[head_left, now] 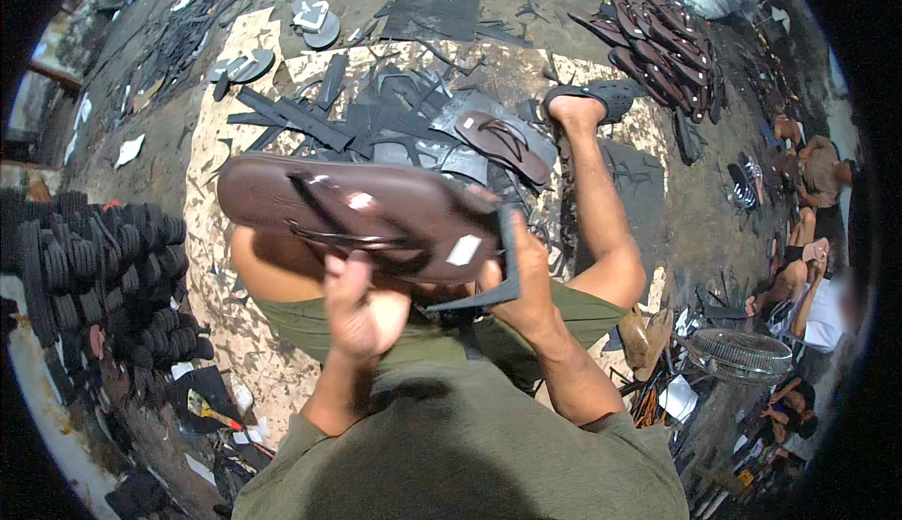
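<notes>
A large brown flip-flop [376, 215] with dark straps and a white label is held up over my lap, its toe pointing left. My left hand [365, 309] is at its lower edge, fingertips against the sole near the strap and slightly blurred. At the heel end, my right hand [526, 285] grips the flip-flop together with an angled dark rubber strip [511, 248] that stands out around the heel. Beyond, another brown flip-flop [503, 144] lies on grey sheet among dark rubber offcuts [329, 121].
Brown flip-flops [658, 46] lie piled at far right, grey sandals [315, 22] at far left. Stacks of dark soles [89, 257] stand to the left. A yellow-and-red-handled brush [211, 410] lies near left. A fan [742, 356] and seated people [817, 304] are on the right.
</notes>
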Motion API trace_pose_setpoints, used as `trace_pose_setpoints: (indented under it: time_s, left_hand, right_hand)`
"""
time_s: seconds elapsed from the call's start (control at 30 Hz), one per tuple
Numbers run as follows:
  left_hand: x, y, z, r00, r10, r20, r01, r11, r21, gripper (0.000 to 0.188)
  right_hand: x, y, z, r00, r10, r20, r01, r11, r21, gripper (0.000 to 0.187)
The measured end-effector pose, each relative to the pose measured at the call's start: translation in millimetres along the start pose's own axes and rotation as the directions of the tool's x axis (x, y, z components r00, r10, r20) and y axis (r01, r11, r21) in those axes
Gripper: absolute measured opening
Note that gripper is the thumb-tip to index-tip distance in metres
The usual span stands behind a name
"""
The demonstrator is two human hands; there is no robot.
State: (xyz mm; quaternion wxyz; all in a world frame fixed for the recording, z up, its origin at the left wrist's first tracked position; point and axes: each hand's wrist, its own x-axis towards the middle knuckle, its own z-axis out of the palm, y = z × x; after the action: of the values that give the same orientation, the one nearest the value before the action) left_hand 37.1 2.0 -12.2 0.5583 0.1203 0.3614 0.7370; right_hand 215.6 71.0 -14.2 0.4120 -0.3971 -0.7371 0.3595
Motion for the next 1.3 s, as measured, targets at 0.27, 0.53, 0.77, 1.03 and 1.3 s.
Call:
trace_pose_setpoints:
  time_s: [0.27, 0.53, 0.77, 1.03, 1.3]
  left_hand:
    - [17, -23, -3, 0.966, -0.179, -0.187, 0.165, 0.982, -0.088, 0.056]
    - [0, -39, -30, 0.972, -0.178, -0.151, 0.175, 0.984, -0.033, 0.054]
    - [-2, -34, -52, 0.976, -0.19, -0.111, 0.193, 0.981, 0.02, 0.055]
    - [-25, -46, -54, 0.981, -0.023, -0.191, 0.062, 0.978, 0.199, 0.063]
    - [30, -38, -28, 0.915, -0.386, 0.118, 0.31, 0.859, 0.407, 0.06]
  right_hand:
    - [-63, 11, -22, 0.945, 0.216, 0.246, -0.155, 0.957, -0.243, 0.056]
    - [-29, 13, -1, 0.922, 0.19, 0.336, -0.1, 0.958, -0.269, 0.043]
    - [18, 17, 23, 0.835, 0.117, 0.538, -0.008, 0.98, -0.199, 0.038]
    - [53, 32, 74, 0.933, 0.149, 0.328, -0.175, 0.983, 0.053, 0.031]
    - [32, 97, -27, 0.76, 0.559, 0.332, -0.649, 0.627, 0.431, 0.049]
